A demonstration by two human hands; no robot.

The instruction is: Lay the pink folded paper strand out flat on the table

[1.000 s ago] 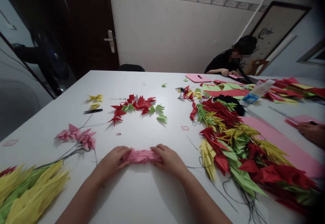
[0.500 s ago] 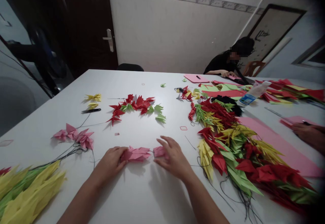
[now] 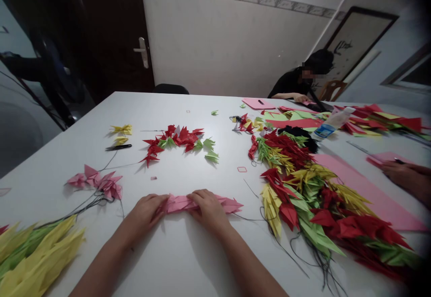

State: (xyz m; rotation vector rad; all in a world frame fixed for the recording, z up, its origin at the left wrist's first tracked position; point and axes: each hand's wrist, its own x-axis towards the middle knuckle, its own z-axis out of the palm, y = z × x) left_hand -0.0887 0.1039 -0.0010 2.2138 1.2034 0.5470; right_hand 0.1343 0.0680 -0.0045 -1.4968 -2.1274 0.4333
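Note:
A short strand of pink origami cranes (image 3: pixel 180 203) lies across the near middle of the white table (image 3: pixel 158 252). My left hand (image 3: pixel 148 210) is closed around the strand's left end. With fingers bent over its middle, my right hand (image 3: pixel 210 208) grips the cranes, and a pointed pink piece sticks out to its right. From that end a dark thread (image 3: pixel 247 218) runs right toward a heap of red, yellow and green cranes (image 3: pixel 314 189). My fingertips hide parts of the pink paper.
Loose pink cranes (image 3: pixel 96 182) sit left, beyond a yellow-green bundle (image 3: pixel 43 256). Red cranes (image 3: pixel 182 135) and thread snips (image 3: pixel 118 147) lie farther back. A bottle (image 3: pixel 332 124) leans over papers at right. Another person's hand (image 3: pixel 404 173) rests at the right edge; a person (image 3: pixel 292 81) sits behind.
My right hand has slid left along the thread, and its pink crane now meets the one at my left hand, closing the gap between them. Its fingers have curled down.

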